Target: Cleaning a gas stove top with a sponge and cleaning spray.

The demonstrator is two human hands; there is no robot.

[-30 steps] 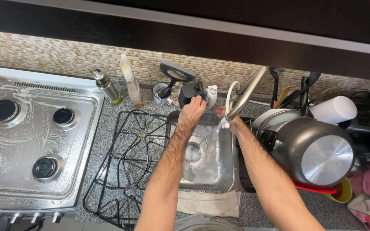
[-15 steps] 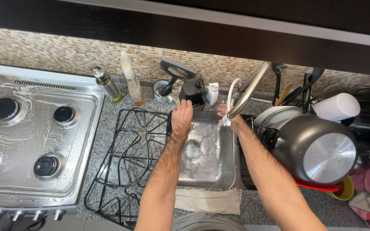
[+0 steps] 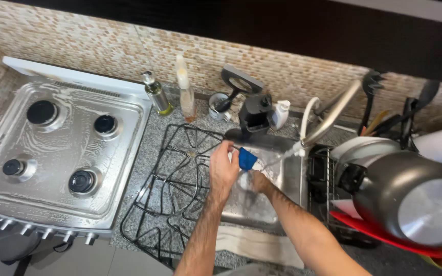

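Hands (image 3: 239,171) together over steel sink (image 3: 282,204), apparently clamped on blue sponge (image 3: 247,159), granite counter (image 3: 152,153), soapy stove (image 3: 57,148) leftward.

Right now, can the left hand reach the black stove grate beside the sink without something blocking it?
Probably yes. The left hand holds a blue sponge at the sink's left edge, and the black grate lies directly beside it on the counter. Nothing stands between them, though the hand is occupied.

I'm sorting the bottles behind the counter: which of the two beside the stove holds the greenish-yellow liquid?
The short clear glass bottle with the metal pourer, the one nearest the steel stove. The tall slim squeeze bottle to its right holds orange-tinted liquid.
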